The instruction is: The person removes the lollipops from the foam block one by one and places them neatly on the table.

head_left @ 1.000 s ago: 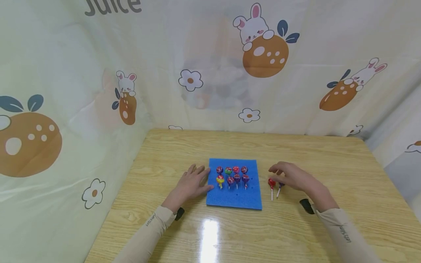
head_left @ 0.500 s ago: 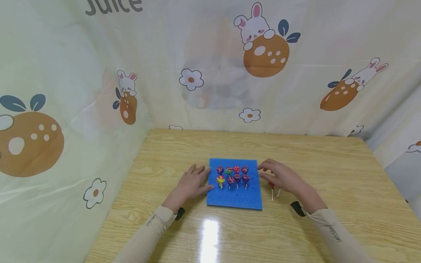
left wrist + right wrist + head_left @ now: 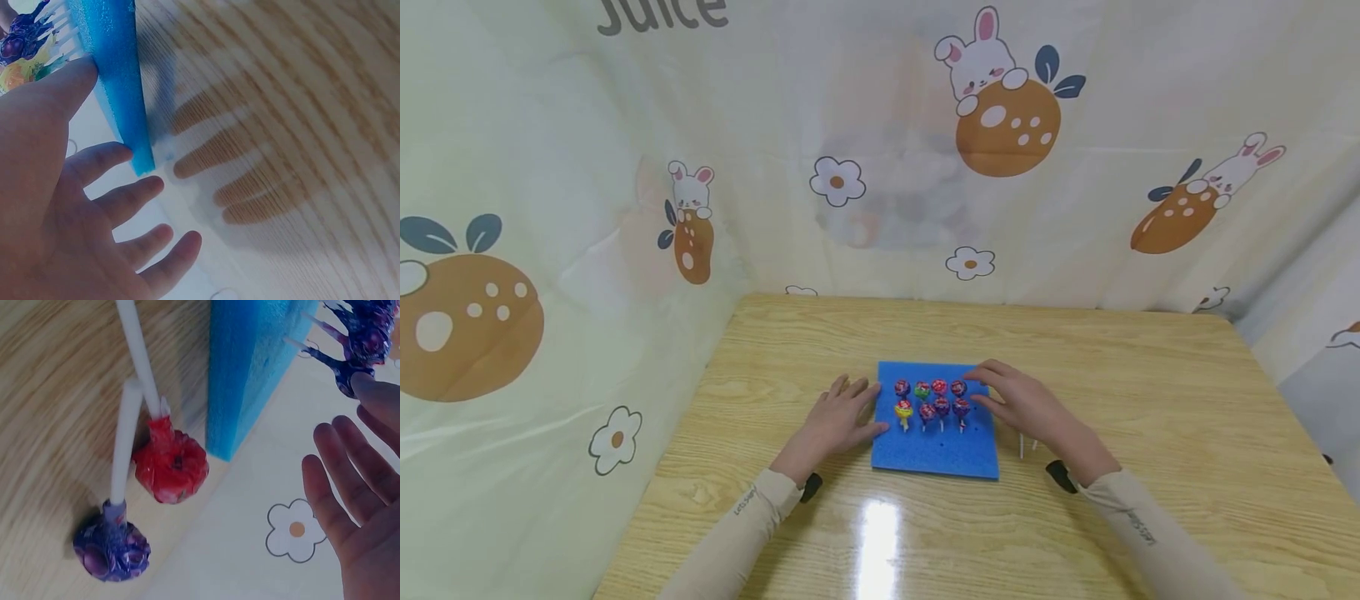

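Observation:
A blue foam board (image 3: 936,457) lies on the table, with two rows of wrapped lollipops standing in it on their sticks, among them a yellow lollipop (image 3: 903,409) and a green lollipop (image 3: 922,389). My left hand (image 3: 835,421) rests at the board's left edge, thumb and fingertips against the foam, fingers spread. Over the right side reaches my right hand (image 3: 1026,404). Its thumb and forefinger are apart, close to the dark lollipop (image 3: 958,387) ending the far row. In the right wrist view, the thumb overlaps a purple lollipop head (image 3: 350,378).
Right of the board, a red lollipop (image 3: 172,465) and a purple lollipop (image 3: 112,547) lie on the wooden table (image 3: 1120,375). In the head view, the right hand hides their heads. A printed curtain (image 3: 887,125) hangs behind the table.
My right hand has moved left from above the two loose lollipops to the board's far right lollipops. The left hand has stayed at the board's left edge.

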### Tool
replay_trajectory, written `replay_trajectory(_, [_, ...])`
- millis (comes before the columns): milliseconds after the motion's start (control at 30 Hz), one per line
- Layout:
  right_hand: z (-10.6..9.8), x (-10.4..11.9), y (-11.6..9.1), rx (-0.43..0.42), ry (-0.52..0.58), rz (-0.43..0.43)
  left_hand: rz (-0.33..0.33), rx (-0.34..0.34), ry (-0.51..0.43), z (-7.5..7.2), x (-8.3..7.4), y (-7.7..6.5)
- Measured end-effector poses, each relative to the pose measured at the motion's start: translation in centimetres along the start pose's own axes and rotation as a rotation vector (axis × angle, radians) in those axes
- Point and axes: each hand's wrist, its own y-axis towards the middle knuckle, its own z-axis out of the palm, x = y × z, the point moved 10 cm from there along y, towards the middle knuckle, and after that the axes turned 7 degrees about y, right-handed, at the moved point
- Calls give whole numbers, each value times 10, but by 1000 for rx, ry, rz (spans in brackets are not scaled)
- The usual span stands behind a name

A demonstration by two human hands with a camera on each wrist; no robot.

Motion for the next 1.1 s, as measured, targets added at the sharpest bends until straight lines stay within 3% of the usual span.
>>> replay_trajectory(333, [11,3,6,-16,-86,-80,-1,-3,10,1,0,1])
replay_trajectory(567, [12,11,7,-49,-89,-142,0,0,6,0,0,1])
replay_trajectory(1100, [14,11,7,-66,-108,-152,-11,-8,-4,3,3,2])
